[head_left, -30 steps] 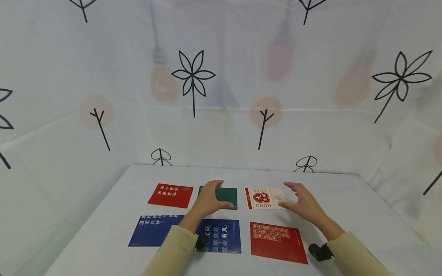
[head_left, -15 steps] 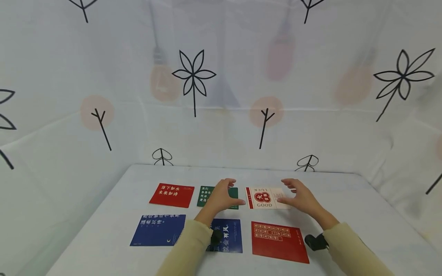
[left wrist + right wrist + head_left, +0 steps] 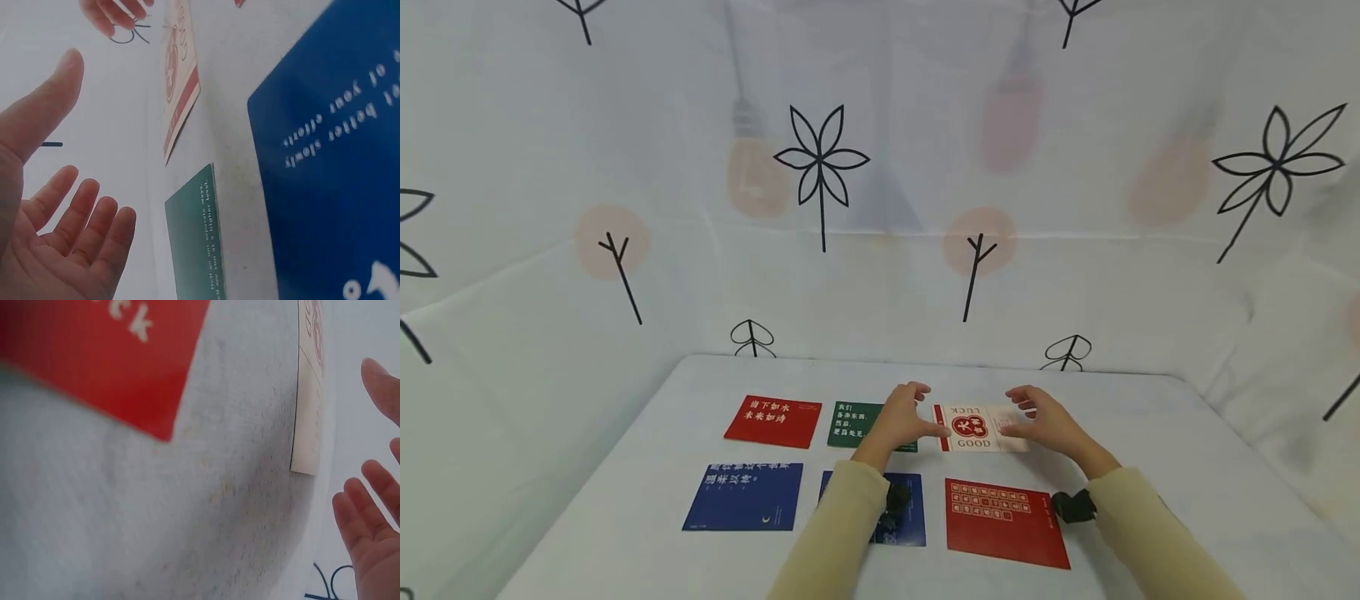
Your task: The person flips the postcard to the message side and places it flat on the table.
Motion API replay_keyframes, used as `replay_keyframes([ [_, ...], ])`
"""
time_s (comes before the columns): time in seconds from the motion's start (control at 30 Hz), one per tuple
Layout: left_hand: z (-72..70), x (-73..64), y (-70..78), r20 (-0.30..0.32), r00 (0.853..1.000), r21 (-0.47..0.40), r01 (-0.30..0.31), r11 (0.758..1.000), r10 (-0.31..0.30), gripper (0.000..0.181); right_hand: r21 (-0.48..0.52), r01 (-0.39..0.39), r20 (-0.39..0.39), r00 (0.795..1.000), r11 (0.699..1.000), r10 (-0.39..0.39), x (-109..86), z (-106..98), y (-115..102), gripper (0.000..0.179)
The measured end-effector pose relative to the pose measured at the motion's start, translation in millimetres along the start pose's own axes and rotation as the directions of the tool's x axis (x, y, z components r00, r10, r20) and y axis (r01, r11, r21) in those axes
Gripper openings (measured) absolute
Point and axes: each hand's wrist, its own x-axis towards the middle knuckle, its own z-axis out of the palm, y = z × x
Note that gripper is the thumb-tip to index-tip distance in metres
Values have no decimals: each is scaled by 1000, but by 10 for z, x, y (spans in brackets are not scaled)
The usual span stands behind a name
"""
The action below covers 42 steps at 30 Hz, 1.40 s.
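Observation:
A cream card [image 3: 967, 428] with a red emblem and the words GOOD LUCK lies flat on the white table. My left hand [image 3: 897, 427] hovers at its left side, over the green card [image 3: 847, 432], thumb and fingers spread apart. Opposite it, my right hand [image 3: 1051, 423] hovers at the cream card's right end, its thumb overlapping the card in the head view. Neither hand holds anything. In the left wrist view the left palm [image 3: 69, 262] is above the tabletop, with the fingertips of the other hand [image 3: 115, 12] at the top.
A red card [image 3: 773, 422] lies back left. In the front row are a blue card [image 3: 745, 498], another blue card [image 3: 913, 521] partly under the left sleeve [image 3: 835, 525], and a larger red card [image 3: 1003, 529]. A patterned white curtain [image 3: 880, 292] hangs behind the table.
My left hand has moved right, from over the green card toward the cream card, uncovering the green card's lettering. My right hand has shifted slightly left. The cards have stayed put.

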Motion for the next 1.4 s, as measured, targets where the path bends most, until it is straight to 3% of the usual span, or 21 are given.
replay_keyframes([
  [0.37, 186, 152, 27, 55, 997, 73, 48, 996, -52, 73, 12, -101, 132, 986, 995, 99, 58, -59, 152, 68],
  [0.67, 237, 209, -12, 102, 990, 179, 74, 981, -94, 79, -89, -146, 231, 959, 985, 163, 164, -75, 149, 73],
  [0.9, 239, 222, -33, 127, 984, 200, 99, 975, -126, 81, -157, -205, 244, 940, 966, 239, 218, -64, 131, 70],
  [1.2, 225, 269, -30, 153, 973, 224, 134, 965, -171, 80, -175, -213, 258, 932, 961, 253, 255, -55, 99, 62],
  [1.4, 224, 293, -31, 142, 972, 217, 156, 964, -190, 76, -163, -228, 259, 929, 960, 264, 264, -31, 110, 70],
])
